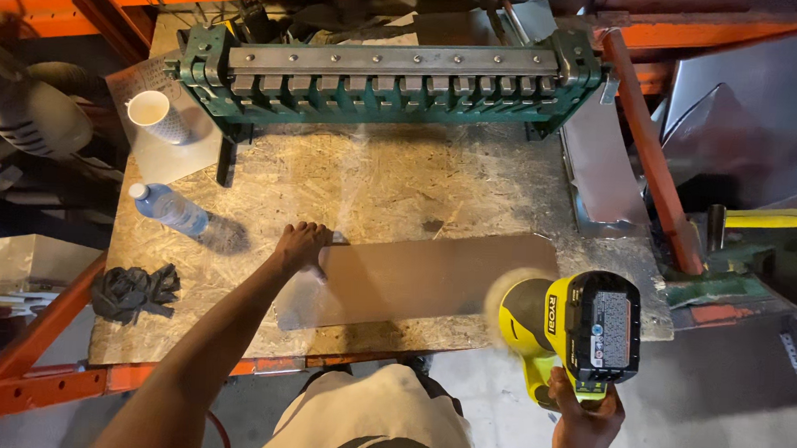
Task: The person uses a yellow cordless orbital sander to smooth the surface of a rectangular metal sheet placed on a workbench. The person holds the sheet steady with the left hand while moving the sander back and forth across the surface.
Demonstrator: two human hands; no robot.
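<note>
Sheet: I saw one flat metal sheet lying across the near half of the workbench, its left end dull and pale, the rest a smooth brownish sheen.
Left hand: my left hand lay spread and flat on the sheet's far-left corner, pinning it down and gripping nothing.
Right hand: my right hand was clamped around the handle of one yellow cordless power tool, held just off the sheet's near-right corner.
Tool head: the pad at its left was blurred, so I judged it was spinning; I could not tell whether it touched the metal.
Progress: I judged the surface work barely under way. I could not tell which stretch of the sheet had been worked.
Bench, far side: one green sheet-metal brake stood along the far edge.
Bench, left: one paper cup, one plastic water bottle lying on its side, and one bundle of dark gloves at the near-left corner.
Right of bench: one yellow-handled hammer rested beyond the orange rack post.
Count: one of each thing; two hands, well apart.
</note>
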